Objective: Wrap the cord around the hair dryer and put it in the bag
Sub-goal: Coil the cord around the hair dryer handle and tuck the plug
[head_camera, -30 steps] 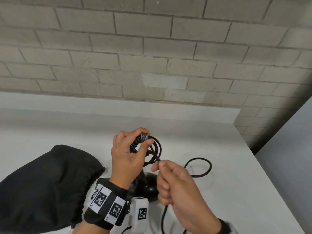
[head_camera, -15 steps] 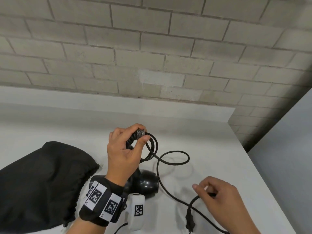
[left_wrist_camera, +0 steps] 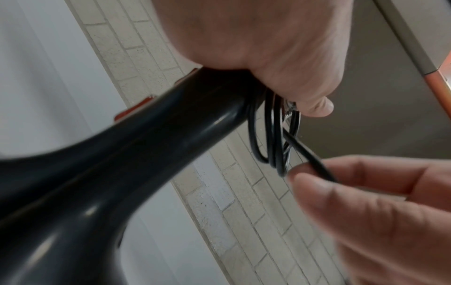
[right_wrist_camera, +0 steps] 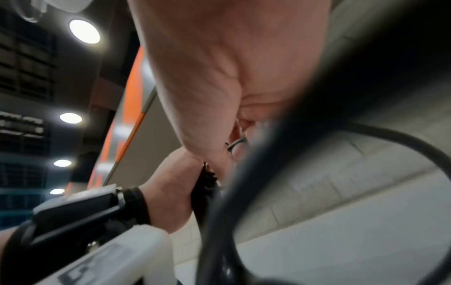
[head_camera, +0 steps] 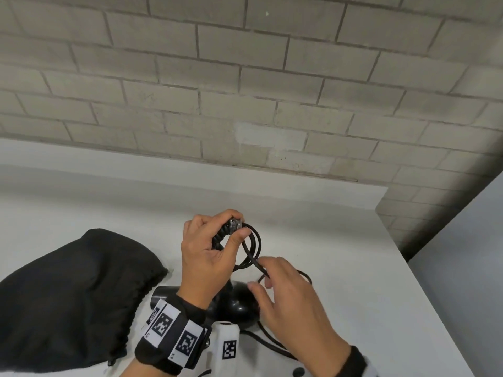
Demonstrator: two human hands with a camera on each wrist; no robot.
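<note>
Left hand: I see my left hand [head_camera: 208, 255] raised above the counter [head_camera: 340, 281], back of the hand toward the head camera, wrist bent up. Its fingers [head_camera: 215, 217] are curled round the end of the dryer handle, with the thumb [head_camera: 239, 238] pressed against the coils there. The left wrist view shows the same fist [left_wrist_camera: 263, 48] closed on the handle end.

Right hand: my right hand [head_camera: 292, 297] sits just right of and below the left, palm turned down and away. Thumb and forefinger [left_wrist_camera: 366, 173] pinch the cord a little below the coils; the other fingers are loosely curled.

Dryer: the black dryer [head_camera: 236, 300] stands handle up, its round body low under both hands; whether it touches the counter I cannot tell. In the left wrist view the glossy handle [left_wrist_camera: 151, 138] runs up into the fist.

Cord: the black cord [head_camera: 253, 248] makes several loops hanging off the handle end, just beside the thumb. From the pinch it runs down behind my right hand, and a slack stretch lies on the counter near the dryer body.

Bag: the black bag [head_camera: 68, 295] lies slumped on the counter to the left, its gathered mouth facing the dryer, apart from it.

Wrist band: a black band [head_camera: 174, 333] with square markers wraps my left wrist.
</note>
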